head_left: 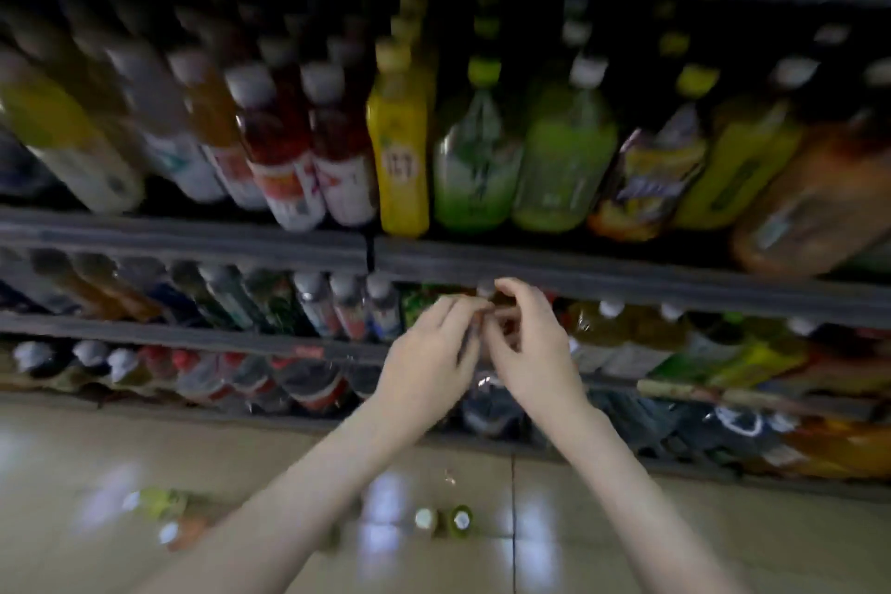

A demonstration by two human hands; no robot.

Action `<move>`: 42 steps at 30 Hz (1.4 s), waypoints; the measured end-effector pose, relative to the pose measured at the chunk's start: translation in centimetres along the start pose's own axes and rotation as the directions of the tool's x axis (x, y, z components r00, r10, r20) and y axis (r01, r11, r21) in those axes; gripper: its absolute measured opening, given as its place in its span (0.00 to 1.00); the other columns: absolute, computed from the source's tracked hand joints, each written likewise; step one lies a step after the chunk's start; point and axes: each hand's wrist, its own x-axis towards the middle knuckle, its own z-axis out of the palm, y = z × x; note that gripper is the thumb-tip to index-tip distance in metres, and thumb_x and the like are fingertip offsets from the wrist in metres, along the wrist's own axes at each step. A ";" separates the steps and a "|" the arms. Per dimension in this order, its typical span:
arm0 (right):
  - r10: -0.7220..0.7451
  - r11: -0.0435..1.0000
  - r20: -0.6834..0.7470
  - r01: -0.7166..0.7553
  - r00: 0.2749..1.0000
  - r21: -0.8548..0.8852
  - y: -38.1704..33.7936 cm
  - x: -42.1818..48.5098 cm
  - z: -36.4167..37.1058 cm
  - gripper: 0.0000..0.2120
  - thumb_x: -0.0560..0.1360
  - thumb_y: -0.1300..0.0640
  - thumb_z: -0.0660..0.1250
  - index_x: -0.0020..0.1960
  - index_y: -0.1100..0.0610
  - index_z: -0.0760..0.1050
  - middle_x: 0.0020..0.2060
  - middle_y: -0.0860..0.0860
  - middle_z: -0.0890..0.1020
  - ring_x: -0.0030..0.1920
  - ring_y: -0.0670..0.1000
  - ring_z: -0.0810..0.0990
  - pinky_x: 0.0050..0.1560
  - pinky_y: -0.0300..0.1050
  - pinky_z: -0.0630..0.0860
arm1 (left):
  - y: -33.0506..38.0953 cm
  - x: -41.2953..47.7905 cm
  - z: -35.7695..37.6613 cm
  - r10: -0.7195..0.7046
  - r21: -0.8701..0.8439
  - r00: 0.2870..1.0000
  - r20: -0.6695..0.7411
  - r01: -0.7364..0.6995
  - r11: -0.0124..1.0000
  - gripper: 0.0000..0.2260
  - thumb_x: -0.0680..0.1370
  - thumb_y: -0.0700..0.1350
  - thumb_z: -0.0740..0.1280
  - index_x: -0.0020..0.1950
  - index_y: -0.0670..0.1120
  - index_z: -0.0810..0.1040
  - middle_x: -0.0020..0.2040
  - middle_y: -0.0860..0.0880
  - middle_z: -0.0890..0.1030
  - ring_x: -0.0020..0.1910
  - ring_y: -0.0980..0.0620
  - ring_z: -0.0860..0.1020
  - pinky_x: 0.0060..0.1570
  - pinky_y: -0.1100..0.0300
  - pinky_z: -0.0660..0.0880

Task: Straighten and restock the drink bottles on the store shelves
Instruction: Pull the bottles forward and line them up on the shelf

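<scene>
On the left, on the shiny tan floor [72, 449], lie a small yellow-green bottle [156, 501] and a small orange bottle [179, 533]. Above them, the top shelf holds red drink bottles with white caps [275, 150], and next to these stands a tall yellow plastic bottle [399, 150]. The left hand [426, 355] reaches up to the middle dark grey shelf [193, 328]. Its fingers [458, 309] lie close together, but it is too blurry to tell if they grip. Between both hands, in the middle shelf's row, stands a small brownish drink bottle with a white cap [486, 288]. The right hand [533, 347] has its fingers curled around that bottle's top. Further right, up top, are big green bottles [564, 164].
</scene>
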 end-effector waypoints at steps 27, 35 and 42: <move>-0.459 0.608 -0.476 -0.125 0.750 -0.784 -30.0 19.1 -18.7 0.34 0.77 0.48 0.60 0.78 0.49 0.49 0.75 0.66 0.51 0.74 0.63 0.52 0.67 0.54 0.41 | 6.0 26.7 -25.5 0.234 0.485 0.894 -0.383 -0.021 0.874 0.39 0.70 0.54 0.73 0.77 0.50 0.59 0.76 0.34 0.48 0.74 0.34 0.49 0.66 0.31 0.48; -0.656 0.691 -0.429 0.267 0.621 -0.671 -28.4 16.0 -17.6 0.27 0.69 0.58 0.75 0.65 0.54 0.71 0.68 0.64 0.61 0.62 0.65 0.72 0.61 0.57 0.75 | 7.1 25.5 -24.0 0.280 0.376 0.918 -0.280 -0.163 0.912 0.40 0.71 0.60 0.65 0.78 0.55 0.50 0.78 0.43 0.42 0.76 0.41 0.36 0.66 0.37 0.28; -0.879 0.476 -0.348 0.572 0.326 -0.668 -26.8 11.9 -17.1 0.24 0.72 0.62 0.70 0.65 0.53 0.67 0.69 0.55 0.61 0.70 0.55 0.65 0.65 0.51 0.72 | 10.7 24.5 -22.2 0.295 -0.079 0.871 -0.392 -0.351 0.933 0.25 0.74 0.48 0.63 0.71 0.47 0.65 0.67 0.58 0.69 0.71 0.61 0.61 0.72 0.37 0.36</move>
